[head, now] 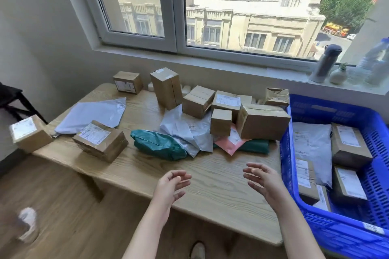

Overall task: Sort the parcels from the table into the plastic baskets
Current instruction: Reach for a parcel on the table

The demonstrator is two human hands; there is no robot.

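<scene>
Daylight from a wide window falls on a pale wooden tabletop (210, 187) pushed up under the sill, with a blue plastic basket (294, 174) standing at its right end. Take the teal soft parcel (157, 145) as the landmark: it lies near the middle of the tabletop, its long axis running left-to-right and tipped a little toward the near edge.

Both hands hover empty on the near side of it, above bare wood, fingers spread and loosely curled, palms half turned toward each other, touching nothing. The left hand (171, 187) sits almost straight in front of the teal parcel and looks the nearer of the two; the right hand (263, 183) is off to the right of it, close beside the basket wall.

Beyond and to the right of the teal parcel lie white mailers (185, 130), a pink envelope (231, 143) and a cluster of brown cartons (263, 122) — the largest carton just beside the basket. To the left of the teal parcel sits a labelled flat carton (101, 141), with a grey mailer (92, 114) behind it.

The basket already holds several cartons and a mailer, so the sorting seems partly done. A reach forward and slightly left would meet the teal parcel side-on — probably the easiest pick, though the large carton suits the right hand.
</scene>
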